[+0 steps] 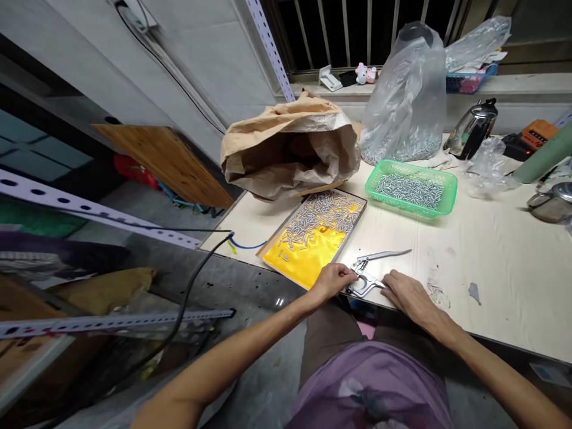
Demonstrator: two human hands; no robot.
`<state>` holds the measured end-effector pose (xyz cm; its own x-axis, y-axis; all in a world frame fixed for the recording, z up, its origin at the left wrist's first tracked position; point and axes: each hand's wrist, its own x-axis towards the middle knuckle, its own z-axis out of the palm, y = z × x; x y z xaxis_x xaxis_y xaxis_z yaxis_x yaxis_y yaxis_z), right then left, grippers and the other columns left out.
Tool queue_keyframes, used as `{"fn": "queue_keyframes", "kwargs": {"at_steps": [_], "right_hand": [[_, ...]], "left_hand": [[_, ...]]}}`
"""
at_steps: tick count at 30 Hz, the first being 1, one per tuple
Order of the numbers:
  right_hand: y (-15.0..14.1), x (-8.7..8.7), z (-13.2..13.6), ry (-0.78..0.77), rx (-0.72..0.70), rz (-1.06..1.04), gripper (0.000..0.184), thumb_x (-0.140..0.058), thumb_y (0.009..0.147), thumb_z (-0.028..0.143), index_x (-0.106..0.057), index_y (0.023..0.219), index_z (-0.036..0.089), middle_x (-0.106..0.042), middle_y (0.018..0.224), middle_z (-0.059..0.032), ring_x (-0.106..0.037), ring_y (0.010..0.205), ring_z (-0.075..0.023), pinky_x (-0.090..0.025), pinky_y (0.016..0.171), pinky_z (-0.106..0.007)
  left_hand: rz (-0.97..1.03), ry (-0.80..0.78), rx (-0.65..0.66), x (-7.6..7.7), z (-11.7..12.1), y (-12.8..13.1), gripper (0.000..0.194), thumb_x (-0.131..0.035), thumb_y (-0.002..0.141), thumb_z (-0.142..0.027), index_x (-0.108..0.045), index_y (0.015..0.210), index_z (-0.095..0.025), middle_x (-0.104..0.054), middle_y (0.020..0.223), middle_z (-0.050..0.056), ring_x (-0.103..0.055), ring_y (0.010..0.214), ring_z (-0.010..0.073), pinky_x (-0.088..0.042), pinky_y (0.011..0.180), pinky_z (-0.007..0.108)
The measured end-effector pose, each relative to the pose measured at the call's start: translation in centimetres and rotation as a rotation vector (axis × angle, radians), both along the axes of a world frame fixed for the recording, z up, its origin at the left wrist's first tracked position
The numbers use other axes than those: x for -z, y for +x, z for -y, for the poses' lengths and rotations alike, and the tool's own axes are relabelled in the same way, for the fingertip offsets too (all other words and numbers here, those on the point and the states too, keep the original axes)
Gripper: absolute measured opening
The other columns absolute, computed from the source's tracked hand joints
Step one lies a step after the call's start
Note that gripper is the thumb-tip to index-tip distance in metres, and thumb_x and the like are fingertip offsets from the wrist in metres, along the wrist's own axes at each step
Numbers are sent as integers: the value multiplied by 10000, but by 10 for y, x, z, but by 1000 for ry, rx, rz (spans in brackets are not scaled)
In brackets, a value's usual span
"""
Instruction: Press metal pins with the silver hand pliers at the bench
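Observation:
A small metal hand press tool (373, 269) with a long lever lies near the front edge of the pale table (491, 256). My left hand (335, 279) is pinched closed at the tool's jaw, fingers curled on something too small to make out. The tool's lower handle is under my right hand (409, 293), whose fingers are curled over it. Just left of my left hand sits a yellow tray (308, 250) with several small metal pins heaped at its far end.
A green basket (411, 189) of metal pins stands behind the tool. An open brown paper sack (290, 146) and a clear plastic bag of pins (409, 101) stand at the back. A kettle (471, 126), pot (552, 202) and black cable (187, 286) lie around.

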<state>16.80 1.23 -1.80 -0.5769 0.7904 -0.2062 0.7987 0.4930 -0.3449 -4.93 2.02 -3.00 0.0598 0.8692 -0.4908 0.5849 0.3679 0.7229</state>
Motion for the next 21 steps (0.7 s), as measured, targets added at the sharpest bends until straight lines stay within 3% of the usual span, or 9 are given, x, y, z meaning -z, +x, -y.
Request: {"fn": "queue_keyframes", "kwargs": {"at_steps": [9,16,19,21], "right_hand": [[-2,3,2,5,26,55,67,-511,892,223,-567,880,188,-591,877,-34,-574,769,-153,-364,628,-252],[-3,1,6,18,25,70,124,-454,916,228,-572,918,190,-600,914,-43,-582,765,-151,-365,600,-256],[1,3,3,49,0,62,147,-480,905,277,-583,970,194,-609,990,-67,-585,835,-176,-407,661,-275],[6,4,-4,117,7,61,316,-576,843,383,-564,1089,185,-573,1154,-120,-559,985,-237,-428,764,-326]], "left_hand": [[-52,-119,42,-1,-3,2,301,-621,655,-423,-639,671,-123,-452,438,-65,-365,378,61,-255,401,192],[-40,-243,83,-4,-5,4,209,-605,651,-327,-544,570,-144,-396,379,-84,-335,326,53,-234,369,190],[-28,-261,63,-5,-4,5,217,-593,674,-307,-511,546,-152,-381,362,-88,-325,311,49,-213,358,189],[-26,-272,47,-5,-4,6,213,-592,686,-299,-513,555,-151,-376,352,-91,-322,303,48,-209,355,186]]}}
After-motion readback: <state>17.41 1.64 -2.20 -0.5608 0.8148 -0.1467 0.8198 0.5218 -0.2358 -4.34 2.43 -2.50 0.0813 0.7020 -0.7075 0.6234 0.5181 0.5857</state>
